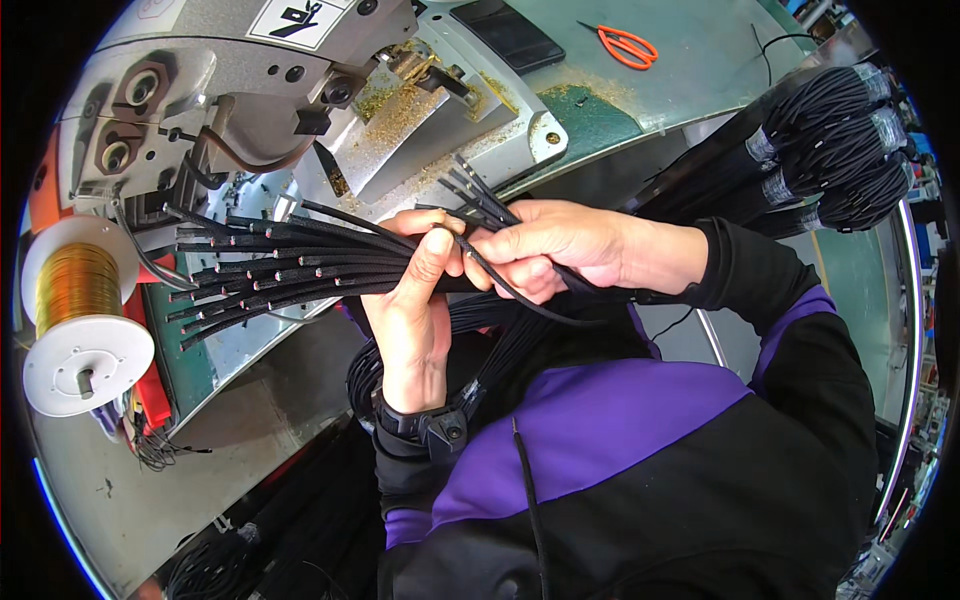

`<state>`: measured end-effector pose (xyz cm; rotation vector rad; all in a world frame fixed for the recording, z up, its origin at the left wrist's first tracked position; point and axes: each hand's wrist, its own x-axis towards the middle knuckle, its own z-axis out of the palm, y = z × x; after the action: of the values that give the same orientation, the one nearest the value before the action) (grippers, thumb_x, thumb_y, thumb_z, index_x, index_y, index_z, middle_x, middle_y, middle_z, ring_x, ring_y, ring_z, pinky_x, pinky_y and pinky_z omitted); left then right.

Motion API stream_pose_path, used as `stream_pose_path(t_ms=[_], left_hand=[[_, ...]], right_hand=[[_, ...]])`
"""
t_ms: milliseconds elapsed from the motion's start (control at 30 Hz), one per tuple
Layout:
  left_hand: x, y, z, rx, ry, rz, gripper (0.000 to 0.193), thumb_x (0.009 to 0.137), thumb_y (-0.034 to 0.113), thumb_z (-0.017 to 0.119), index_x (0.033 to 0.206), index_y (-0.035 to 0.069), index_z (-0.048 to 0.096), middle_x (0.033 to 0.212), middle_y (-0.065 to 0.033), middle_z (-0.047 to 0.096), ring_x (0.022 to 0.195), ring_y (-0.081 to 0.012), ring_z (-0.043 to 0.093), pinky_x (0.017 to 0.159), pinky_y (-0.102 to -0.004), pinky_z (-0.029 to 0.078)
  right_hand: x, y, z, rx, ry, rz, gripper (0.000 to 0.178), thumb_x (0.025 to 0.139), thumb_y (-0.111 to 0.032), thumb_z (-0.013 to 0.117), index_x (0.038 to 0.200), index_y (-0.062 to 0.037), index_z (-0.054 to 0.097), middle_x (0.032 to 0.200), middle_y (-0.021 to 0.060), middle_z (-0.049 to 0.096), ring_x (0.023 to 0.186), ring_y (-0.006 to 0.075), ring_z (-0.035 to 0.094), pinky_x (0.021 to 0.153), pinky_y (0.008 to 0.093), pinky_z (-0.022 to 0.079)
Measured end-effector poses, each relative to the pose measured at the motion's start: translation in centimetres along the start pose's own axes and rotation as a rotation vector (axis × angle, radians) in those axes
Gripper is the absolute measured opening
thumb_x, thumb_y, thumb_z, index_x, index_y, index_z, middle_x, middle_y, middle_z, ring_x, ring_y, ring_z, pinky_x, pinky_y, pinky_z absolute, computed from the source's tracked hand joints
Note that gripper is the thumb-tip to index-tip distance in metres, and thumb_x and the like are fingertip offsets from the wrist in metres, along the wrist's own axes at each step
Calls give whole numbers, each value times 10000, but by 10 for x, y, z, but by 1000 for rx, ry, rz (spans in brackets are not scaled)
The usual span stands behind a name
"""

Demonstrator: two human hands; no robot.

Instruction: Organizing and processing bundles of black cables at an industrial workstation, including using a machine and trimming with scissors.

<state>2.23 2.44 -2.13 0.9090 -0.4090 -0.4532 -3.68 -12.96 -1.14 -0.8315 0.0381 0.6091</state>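
Note:
A thick bundle of black braided cables [290,262] fans out to the left, their cut ends showing small pale and coppery wire tips. My left hand [410,310] is closed around this bundle, thumb up. Opposite it, my right hand [575,245] grips a smaller bunch of black cables [478,192] whose ends point up and away. One single cable [490,270] crosses between the hands, at my left thumb and my right fingertips. Both hands are close together, nearly touching. The far lengths of the cables run down toward my lap, partly hidden by my hands and sleeves.
Behind my hands stands a grey metal machine [240,90], its base strewn with brassy scraps. A spool of copper-coloured strip [78,290] is at left. A dark phone [508,35] and orange-handled snips [628,48] lie on the green table. Bundled black cables [835,140] hang at right.

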Motion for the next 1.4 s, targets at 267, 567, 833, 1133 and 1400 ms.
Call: stream_pose_path(t_ms=[267,567,833,1133,1400], left_hand=[[5,-1,-8,-16,181,4,172,763,73,614,897,2,532,718,-66,524,598,-136,479,611,-250,406],[-2,1,-7,-82,325,73,145,807,146,578,857,38,497,709,-48,486,623,-150,463,625,-283,396],[-3,20,-11,-98,330,138,126,824,156,555,833,52,484,708,-36,467,618,-141,432,617,-282,380],[-3,29,-16,-132,326,156,121,827,159,551,839,59,484,727,-35,470,633,-132,423,621,-281,373],[0,21,-8,-72,316,121,135,815,155,568,831,42,496,750,-41,480,626,-136,439,624,-282,377]], right_hand=[[2,6,10,-482,354,-363,262,836,-261,500,730,-28,556,523,-55,412,442,28,316,414,177,240],[15,-25,22,-317,515,-539,291,831,-279,502,657,-49,541,494,-68,356,438,11,279,409,176,195],[30,-36,26,-132,474,-604,266,828,-269,507,684,-48,544,481,-81,329,452,22,306,414,171,218],[45,-45,20,47,468,-602,227,823,-247,525,702,-56,550,484,-92,334,461,30,328,434,176,254],[35,-43,10,-243,436,-558,289,834,-300,506,674,-61,534,481,-81,336,443,24,310,415,178,229]])
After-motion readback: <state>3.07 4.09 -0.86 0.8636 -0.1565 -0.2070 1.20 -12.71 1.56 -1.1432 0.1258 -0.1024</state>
